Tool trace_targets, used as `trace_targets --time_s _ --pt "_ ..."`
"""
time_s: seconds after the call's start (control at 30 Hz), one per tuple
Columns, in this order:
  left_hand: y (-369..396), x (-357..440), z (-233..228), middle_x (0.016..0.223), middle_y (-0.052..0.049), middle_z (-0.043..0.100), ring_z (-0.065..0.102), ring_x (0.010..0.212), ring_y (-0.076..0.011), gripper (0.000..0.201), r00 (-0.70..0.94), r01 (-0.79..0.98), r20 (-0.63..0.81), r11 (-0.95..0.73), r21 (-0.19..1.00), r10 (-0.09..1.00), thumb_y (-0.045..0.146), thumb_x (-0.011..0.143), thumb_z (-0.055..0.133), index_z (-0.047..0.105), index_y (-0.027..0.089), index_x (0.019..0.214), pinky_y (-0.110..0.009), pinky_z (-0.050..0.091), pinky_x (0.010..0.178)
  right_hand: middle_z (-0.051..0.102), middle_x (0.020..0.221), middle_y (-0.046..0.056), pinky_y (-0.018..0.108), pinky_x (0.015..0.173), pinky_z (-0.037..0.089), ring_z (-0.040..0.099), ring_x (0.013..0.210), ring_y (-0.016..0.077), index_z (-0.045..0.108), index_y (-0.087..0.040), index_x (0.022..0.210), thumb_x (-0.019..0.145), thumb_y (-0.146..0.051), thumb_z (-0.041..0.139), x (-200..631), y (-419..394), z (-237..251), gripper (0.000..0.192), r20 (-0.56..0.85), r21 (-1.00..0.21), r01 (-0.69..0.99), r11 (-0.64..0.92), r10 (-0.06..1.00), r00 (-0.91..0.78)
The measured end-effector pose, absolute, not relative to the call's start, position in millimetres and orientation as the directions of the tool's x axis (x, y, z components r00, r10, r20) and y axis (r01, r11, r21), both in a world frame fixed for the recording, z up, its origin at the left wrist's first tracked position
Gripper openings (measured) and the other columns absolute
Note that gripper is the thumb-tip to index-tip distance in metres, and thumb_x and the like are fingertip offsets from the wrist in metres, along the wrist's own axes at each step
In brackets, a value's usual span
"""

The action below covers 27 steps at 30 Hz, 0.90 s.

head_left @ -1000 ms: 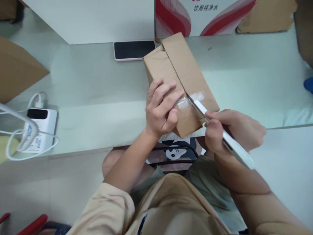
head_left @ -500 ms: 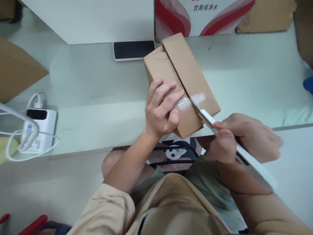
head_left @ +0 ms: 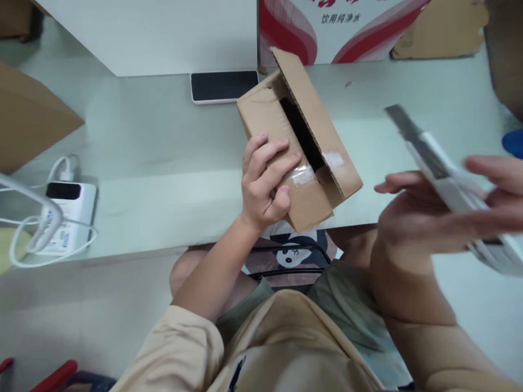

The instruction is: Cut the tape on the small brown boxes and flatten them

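Left hand (head_left: 265, 185): closed over the near left flap of the box (head_left: 296, 144), fingers on top, thumb at the near side; it pins the box to the table (head_left: 163, 152).
Right hand (head_left: 433, 218): raised to the right, well apart from the box, fingers loosely curled round the handle of the cutter (head_left: 445, 174); blurred, so the exact grip cannot be told.
Cutter: white body, blade out and pointing up and away from the person, clear of all cardboard.
Box: brown carton lying at a slant near the table's front edge; its seam stands open as a dark slot, the right flap tilted up.
Tape (head_left: 304, 174): clear strip split at the seam, one piece on each flap.
Contents: hidden in the dark slot.
Step, as judged: cutting looks done; opening the flaps is in hand.
Next move, as judged: the bared blade wants retracting or setting down away from the box, then both flaps spread while the left hand steadies the carton.
Risk, as judged: an exposed blade held loosely near the forearm.
Surroundings: phone (head_left: 224, 85) lying flat behind the box; power bank (head_left: 67, 218) with white cable at far left; printed carton (head_left: 327, 27) at the back.
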<state>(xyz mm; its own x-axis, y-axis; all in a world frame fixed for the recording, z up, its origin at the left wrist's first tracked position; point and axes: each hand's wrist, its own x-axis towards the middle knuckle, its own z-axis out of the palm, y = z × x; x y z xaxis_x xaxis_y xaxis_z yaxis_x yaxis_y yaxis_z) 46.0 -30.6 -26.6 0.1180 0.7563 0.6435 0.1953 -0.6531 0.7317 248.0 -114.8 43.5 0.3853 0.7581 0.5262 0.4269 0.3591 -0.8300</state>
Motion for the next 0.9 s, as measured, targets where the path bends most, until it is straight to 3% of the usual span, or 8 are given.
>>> trace_targets --time_s 0.1,0.17,0.27,0.5,0.6,0.7,0.8,0.9 --pt "-30.6 42.4 -27.7 0.125 -0.007 0.072 0.060 0.131 -0.0291 0.058 0.140 0.183 0.644 -0.659 0.729 0.752 0.072 0.097 0.040 0.075 0.027 0.110 -0.053 0.028 0.129 0.068 0.082 -0.001 0.034 0.054 0.053 0.072 0.068 0.0166 0.066 -0.028 0.100 0.096 -0.065 0.056 246.0 -86.3 32.3 0.038 0.613 -0.781 0.470 0.411 0.646 0.454" --pt "-31.0 38.9 -29.1 0.124 -0.007 0.072 0.058 0.133 -0.0303 0.057 0.128 0.179 0.618 -0.631 0.755 0.775 0.073 0.095 0.042 0.075 0.027 0.108 -0.053 0.028 0.129 0.074 0.094 0.001 0.038 0.065 0.060 0.075 0.077 0.0189 0.064 -0.027 0.104 0.093 -0.060 0.065 247.9 -75.2 20.6 0.034 0.550 -0.818 0.444 0.365 0.724 0.417" --pt "-33.1 31.1 -31.1 0.124 -0.006 0.071 0.056 0.135 -0.0324 0.053 0.089 0.164 0.644 -0.649 0.743 0.760 0.071 0.094 0.048 0.076 0.029 0.108 -0.056 0.027 0.129 0.076 0.104 0.004 0.044 0.081 0.063 0.077 0.088 0.0208 0.058 -0.029 0.111 0.098 -0.060 0.055 253.7 -70.4 1.9 0.034 0.431 -0.874 0.392 0.288 0.831 0.352" --pt "-30.4 7.4 -39.3 0.133 -0.004 0.064 0.045 0.146 -0.0344 0.042 0.049 0.042 0.608 -0.610 0.791 0.792 0.063 0.090 0.060 0.074 0.032 0.114 -0.057 0.022 0.131 0.073 0.112 0.008 0.046 0.092 0.057 0.074 0.110 0.0256 0.053 -0.028 0.107 0.098 -0.062 0.054 259.6 -72.4 -20.1 0.035 0.256 -0.896 0.413 0.164 0.950 0.179" --pt "-24.8 4.5 -46.3 0.134 -0.003 0.065 0.046 0.146 -0.0346 0.044 -0.007 -0.084 0.497 -0.496 0.864 0.868 0.065 0.080 0.070 0.075 0.033 0.110 -0.053 0.029 0.129 0.070 0.120 0.008 0.045 0.094 0.055 0.072 0.111 0.0247 0.050 -0.027 0.107 0.095 -0.065 0.056 260.5 -71.8 -23.9 0.040 0.202 -0.906 0.404 0.124 0.967 0.156" --pt "-22.2 6.7 -49.0 0.132 -0.003 0.068 0.056 0.138 -0.0331 0.048 -0.011 -0.311 0.290 -0.279 0.909 0.957 0.068 0.082 0.063 0.075 0.032 0.112 -0.050 0.042 0.120 0.068 0.121 0.007 0.043 0.097 0.052 0.067 0.118 0.0237 0.048 -0.028 0.106 0.095 -0.063 0.057 263.4 -70.8 -24.6 0.038 0.183 -0.913 0.399 0.079 0.956 0.230" --pt "-21.6 7.2 -45.8 0.127 -0.004 0.072 0.062 0.130 -0.0321 0.053 0.056 -0.393 0.166 -0.131 0.910 0.985 0.069 0.083 0.061 0.074 0.031 0.117 -0.047 0.048 0.113 0.064 0.101 0.004 0.040 0.085 0.050 0.065 0.100 0.0218 0.049 -0.027 0.101 0.093 -0.063 0.059 268.1 -69.8 -22.5 0.039 0.190 -0.898 0.440 0.017 0.916 0.352" --pt "-18.8 3.0 -43.4 0.136 -0.005 0.067 0.055 0.140 -0.0337 0.058 0.060 -0.278 0.156 -0.133 0.951 0.986 0.069 0.075 0.073 0.074 0.029 0.117 -0.046 0.043 0.119 0.049 0.081 -0.001 0.034 0.068 0.042 0.050 0.072 0.0158 0.048 -0.025 0.094 0.091 -0.067 0.058 272.8 -69.6 -22.2 0.043 0.199 -0.902 0.432 0.016 0.902 0.383"
